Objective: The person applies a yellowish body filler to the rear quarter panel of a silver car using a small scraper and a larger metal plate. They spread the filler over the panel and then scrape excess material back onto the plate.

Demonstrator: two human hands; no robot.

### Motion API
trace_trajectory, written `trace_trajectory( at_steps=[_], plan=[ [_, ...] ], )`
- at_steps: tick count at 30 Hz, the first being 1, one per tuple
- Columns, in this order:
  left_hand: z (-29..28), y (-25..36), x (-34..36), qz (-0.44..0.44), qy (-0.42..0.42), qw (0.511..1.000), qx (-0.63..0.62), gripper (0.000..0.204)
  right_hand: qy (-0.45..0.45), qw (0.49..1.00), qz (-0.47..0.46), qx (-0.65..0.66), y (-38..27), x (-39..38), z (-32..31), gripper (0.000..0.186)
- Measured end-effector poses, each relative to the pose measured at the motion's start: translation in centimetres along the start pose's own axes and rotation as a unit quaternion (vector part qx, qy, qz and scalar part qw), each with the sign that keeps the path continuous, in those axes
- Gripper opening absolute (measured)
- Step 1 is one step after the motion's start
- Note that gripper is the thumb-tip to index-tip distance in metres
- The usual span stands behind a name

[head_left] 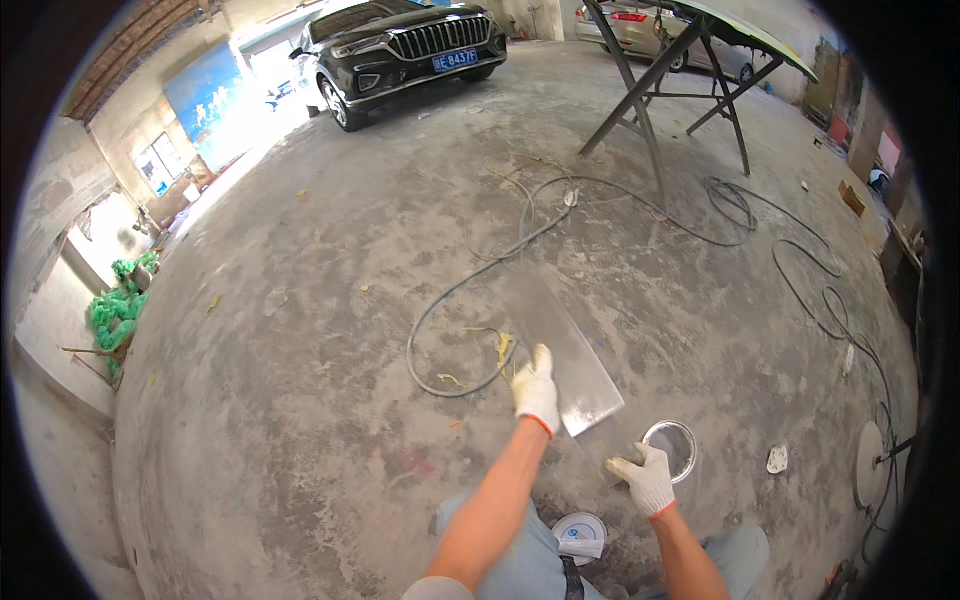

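My left hand [537, 393], in a white knit glove with an orange cuff, is closed at the left edge of a long flat grey board [588, 392]. The board's near end is bright, while its far end fades into the floor's colour. In the same kind of glove, my right hand [650, 480] grips a flat grey scraper [602, 440] just off the board's near end; its blade is smeared by motion. Right beside that hand stands an open round tin [690, 450] with a shiny rim. A round white lid [580, 524] lies between my knees with a pale flat piece on it.
A grey hose [412, 345] loops over the concrete floor [300, 430] ahead. Dark cables [800, 300] run down the right side. A metal stand [640, 95] carries a panel at far right. Beyond are a black car [400, 50] and a tan car [640, 28]. Green netting [115, 315] lies left.
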State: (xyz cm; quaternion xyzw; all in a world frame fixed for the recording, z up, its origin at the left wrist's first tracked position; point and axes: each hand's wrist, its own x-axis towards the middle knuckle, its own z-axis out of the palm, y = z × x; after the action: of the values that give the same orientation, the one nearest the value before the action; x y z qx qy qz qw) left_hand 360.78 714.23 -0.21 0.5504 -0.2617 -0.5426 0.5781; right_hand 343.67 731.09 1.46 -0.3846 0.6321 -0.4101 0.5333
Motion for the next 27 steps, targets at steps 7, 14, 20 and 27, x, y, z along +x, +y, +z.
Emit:
trace_trajectory(
  at_steps=[7,14,20,27],
  plan=[
    [2.2,-2.0,-3.6,-0.217,-0.157,0.927,-0.264,0.052,0.155,0.960,-0.175,-0.155,-0.8,3.8,3.1,0.035],
    [1.3,-2.4,0.4,-0.127,-0.130,0.977,-0.112,0.053,-0.123,0.877,-0.185,-0.426,4.5,-2.1,-3.6,0.034],
    [3.7,-2.7,-0.8,-0.092,-0.271,0.953,-0.104,0.063,0.161,0.957,0.042,-0.236,5.3,1.6,-16.4,0.037],
    [6.5,-13.3,-5.8,-0.276,-0.204,0.935,0.083,0.056,0.316,0.927,0.123,0.162,11.0,6.2,-17.4,0.026]
  ],
)
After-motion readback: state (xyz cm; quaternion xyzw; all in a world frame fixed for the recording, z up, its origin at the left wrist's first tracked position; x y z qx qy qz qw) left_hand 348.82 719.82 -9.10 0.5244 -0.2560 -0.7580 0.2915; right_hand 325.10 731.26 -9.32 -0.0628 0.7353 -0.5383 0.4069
